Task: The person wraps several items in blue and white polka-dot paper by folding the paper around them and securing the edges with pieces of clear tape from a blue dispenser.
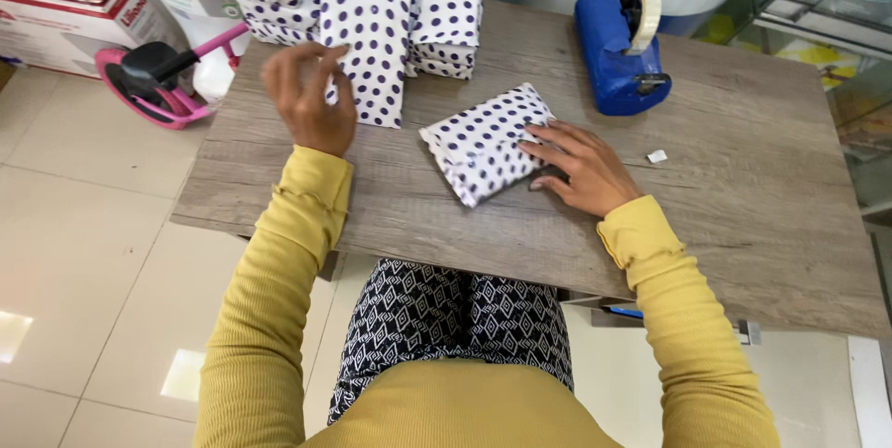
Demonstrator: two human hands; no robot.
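Note:
A small package wrapped in white paper with dark dots (483, 143) lies on the grey wooden table (725, 216). My right hand (581, 167) rests flat on its right end, fingers spread. My left hand (307, 95) hovers above the table to the left, fingers pinched together, close to a sheet of the same dotted paper (372, 58). Whether it holds anything is unclear. Behind it sits a pile of several dotted wrapped packages (437, 11).
A blue tape dispenser (618, 44) stands at the back of the table. A small white scrap (657, 156) lies to the right. Left of the table, on the tiled floor, are a pink and black object (153, 81) and cardboard boxes (56, 2).

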